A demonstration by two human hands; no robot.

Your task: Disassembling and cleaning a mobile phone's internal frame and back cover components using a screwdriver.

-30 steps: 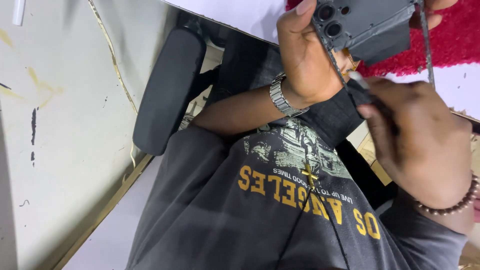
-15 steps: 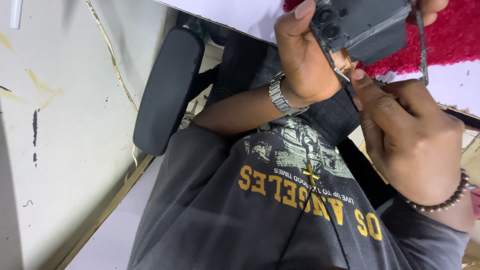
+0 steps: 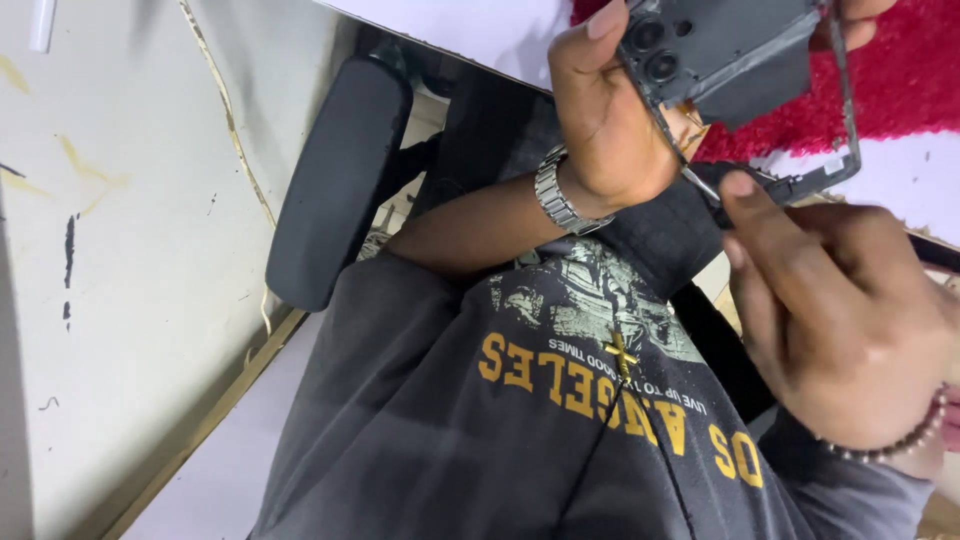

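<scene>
Here, one opened dark phone housing (image 3: 735, 55) is sitting at about one o'clock in the view, its back showing two round camera lenses at its upper corner and a thin frame edge hanging off to its right. The left hand (image 3: 610, 125) is curling closed around the housing's left side, thumb up along the edge, with one metal watch (image 3: 556, 192) on its wrist. The right hand (image 3: 840, 320), at about four o'clock, is closing its fingers around one thin dark tool (image 3: 745, 180) whose tip is touching the housing's lower edge. One beaded bracelet (image 3: 900, 440) is circling that wrist. One gold cross pendant (image 3: 620, 355) is lying on the grey printed shirt (image 3: 480, 440). One black chair armrest (image 3: 335, 180) is lying at ten o'clock, and one red fluffy mat (image 3: 905, 70) is lying on the white counter (image 3: 480, 25).
</scene>
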